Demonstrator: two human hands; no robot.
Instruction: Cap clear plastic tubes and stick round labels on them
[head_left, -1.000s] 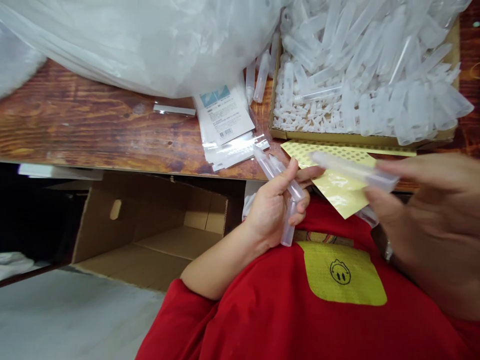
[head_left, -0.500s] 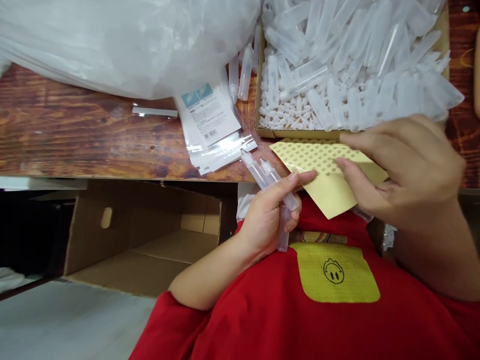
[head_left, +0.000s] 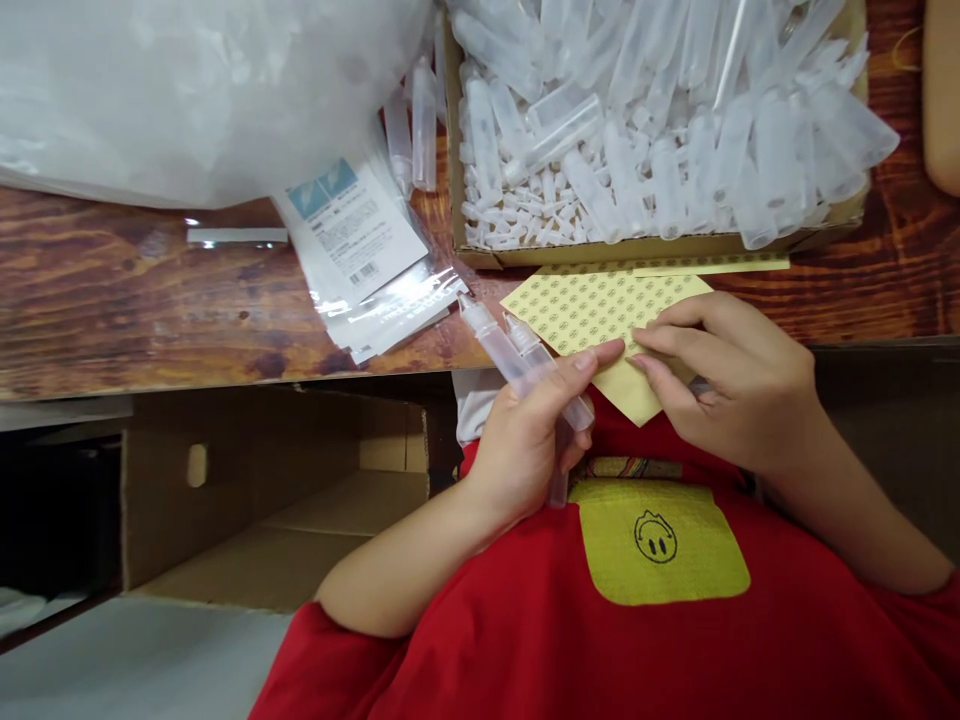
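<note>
Left hand [head_left: 525, 440] closed around clear tubes [head_left: 517, 362], long axes slanting up-left toward the bench [head_left: 150, 290]. Right hand [head_left: 720, 385] just beside, fingertips pinching at yellow sticker sheet [head_left: 592, 310] overhanging the bench edge. Beyond, cardboard box [head_left: 637, 248] heaped with tubes.

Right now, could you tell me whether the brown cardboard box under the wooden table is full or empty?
Empty, as far as shows: the brown cardboard box lies open toward the camera, and its visible bare inner floor holds nothing.

Dotted yellow sheet [head_left: 592, 310], seemingly clear tubes [head_left: 517, 360]
</note>
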